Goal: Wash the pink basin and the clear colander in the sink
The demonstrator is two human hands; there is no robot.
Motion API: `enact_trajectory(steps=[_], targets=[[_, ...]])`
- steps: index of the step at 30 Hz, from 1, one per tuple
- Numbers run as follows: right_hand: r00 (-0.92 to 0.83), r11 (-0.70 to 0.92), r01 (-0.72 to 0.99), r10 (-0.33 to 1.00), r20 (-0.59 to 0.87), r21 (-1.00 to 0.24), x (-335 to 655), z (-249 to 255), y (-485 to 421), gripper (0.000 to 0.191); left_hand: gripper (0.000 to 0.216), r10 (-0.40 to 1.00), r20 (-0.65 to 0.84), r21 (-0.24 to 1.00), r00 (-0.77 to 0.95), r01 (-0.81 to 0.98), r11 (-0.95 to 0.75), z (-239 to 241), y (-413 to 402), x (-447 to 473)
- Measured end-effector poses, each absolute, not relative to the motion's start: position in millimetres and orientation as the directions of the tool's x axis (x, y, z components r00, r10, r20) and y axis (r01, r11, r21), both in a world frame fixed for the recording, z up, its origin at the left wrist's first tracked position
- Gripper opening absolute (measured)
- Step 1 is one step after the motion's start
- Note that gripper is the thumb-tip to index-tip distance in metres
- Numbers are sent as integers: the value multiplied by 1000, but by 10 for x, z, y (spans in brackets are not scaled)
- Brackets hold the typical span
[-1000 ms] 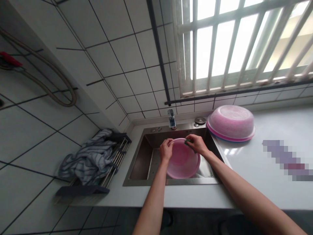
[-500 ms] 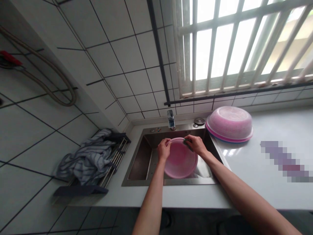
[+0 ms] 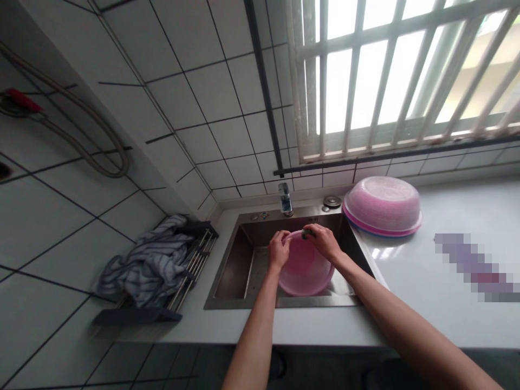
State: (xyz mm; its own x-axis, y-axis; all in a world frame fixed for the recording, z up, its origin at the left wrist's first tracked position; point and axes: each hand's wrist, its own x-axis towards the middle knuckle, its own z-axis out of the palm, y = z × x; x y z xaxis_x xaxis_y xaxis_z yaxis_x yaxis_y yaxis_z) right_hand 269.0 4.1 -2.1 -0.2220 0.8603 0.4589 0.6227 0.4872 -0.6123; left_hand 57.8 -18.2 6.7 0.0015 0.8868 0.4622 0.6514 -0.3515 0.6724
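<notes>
A pink plastic basin (image 3: 304,271), with what looks like a perforated side, is tilted inside the steel sink (image 3: 231,265). My left hand (image 3: 279,250) grips its rim at the upper left, fingers closed over the edge. At the top of the rim, my right hand (image 3: 323,241) is closed on a small dark green scouring pad (image 3: 307,233) and presses it against the edge. The fingers of the right hand hide most of the pad. Behind the basin stands the faucet (image 3: 285,199).
Upturned pink basins (image 3: 384,203) are stacked on the counter (image 3: 406,287) right of the sink. A drain strainer (image 3: 332,201) lies behind the sink. On the left, a striped cloth (image 3: 146,265) is heaped on a metal rack (image 3: 193,271). A barred window (image 3: 385,81) is above.
The basin has shifted slightly to the right and turned in my hands. My left hand moved right with it, while my right hand and the pad shifted a little left along the rim.
</notes>
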Motion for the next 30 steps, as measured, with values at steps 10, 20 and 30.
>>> enact_trajectory(steps=[10,20,30], targets=[[-233,487,649,858,458,-584,2790,-83,49,28,47,900,436,652,-20,696,-301,84,-193,555],[-221,518,572,844,489,-636,2721,-27,45,27,17,927,327,644,-182,761,-78,231,-283,578],[-202,513,610,837,508,-604,2695,-51,5,32,16,941,328,628,-83,763,-152,175,-279,649]])
